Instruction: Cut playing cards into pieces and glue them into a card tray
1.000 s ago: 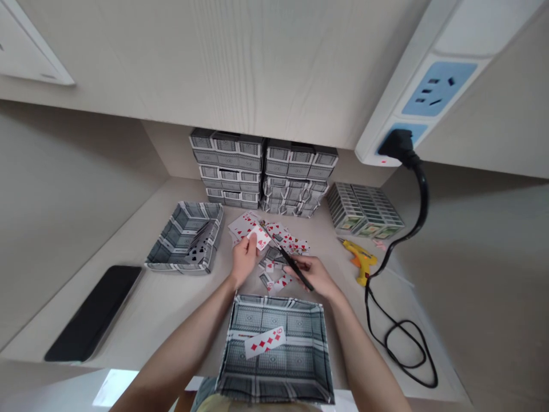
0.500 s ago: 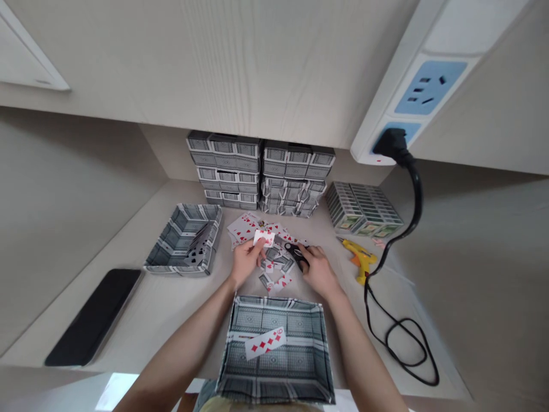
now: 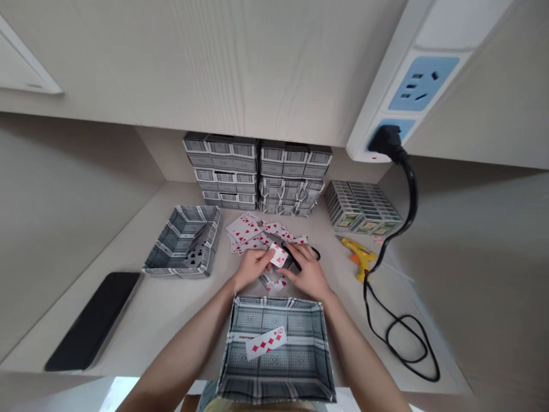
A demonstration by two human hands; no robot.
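Observation:
My left hand (image 3: pixel 252 266) pinches a small cut piece of playing card (image 3: pixel 279 255), with red hearts facing up. My right hand (image 3: pixel 307 274) lies close on the right, thumb and fingers apart, beside that piece. Black-handled scissors (image 3: pixel 292 257) lie under and around its fingers, blades pointing away to the left; the hand partly covers them. Red-suited cards (image 3: pixel 244 228) and cut scraps (image 3: pixel 277 285) are spread behind and below the hands. Nearest my body stands an open box made of grey-backed cards (image 3: pixel 278 312), with a six of diamonds card (image 3: pixel 266 343) inside.
Another open card box (image 3: pixel 175 240) with cards stands left, near a black phone (image 3: pixel 92 320). Stacked card boxes (image 3: pixel 223 166) and card packs (image 3: pixel 362 206) line the back. On the right are a yellow glue gun (image 3: pixel 360 257), its black cable (image 3: pixel 412 315) and a power strip (image 3: pixel 403 109).
My left hand has brought the card piece slightly right and nearer. My right hand has moved left toward it, its grip on the scissors loosened, and the scissors now lie under the fingers.

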